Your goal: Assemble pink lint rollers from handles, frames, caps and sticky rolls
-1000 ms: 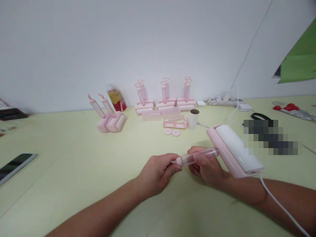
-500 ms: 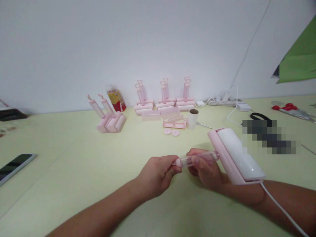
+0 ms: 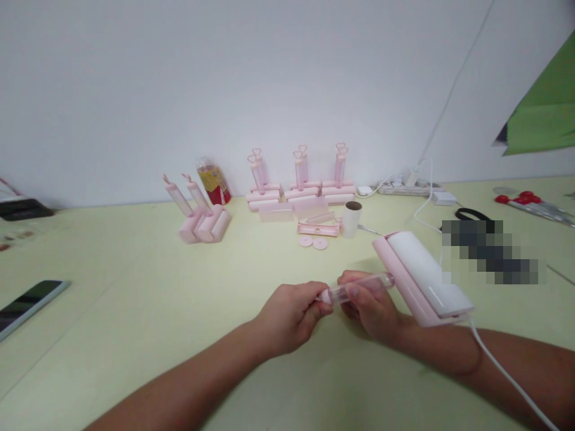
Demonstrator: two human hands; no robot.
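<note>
A pink and white lint roller (image 3: 424, 278) is held between my two hands above the table, its white roll to the right and its clear pink handle pointing left. My right hand (image 3: 371, 308) is closed round the handle. At the other end, my left hand (image 3: 296, 317) pinches the pink end cap, whose tip is hidden by the fingers. Beyond the hands lie a pink roller bracket (image 3: 318, 229), two pink discs (image 3: 320, 243), an upright white paper roll (image 3: 352, 220) with a brown core, and a thin metal screwdriver (image 3: 371, 229).
Several lint rollers (image 3: 300, 191) with heart-topped handles stand along the wall. Two more (image 3: 204, 222) are at the left, near a yellow and red bottle (image 3: 214, 182). A phone (image 3: 33, 305) lies far left. At right are a power strip (image 3: 406, 187) and red-handled scissors (image 3: 530, 200).
The lint roller's head has shifted slightly left and up along with my right hand. Both hands keep their hold on it.
</note>
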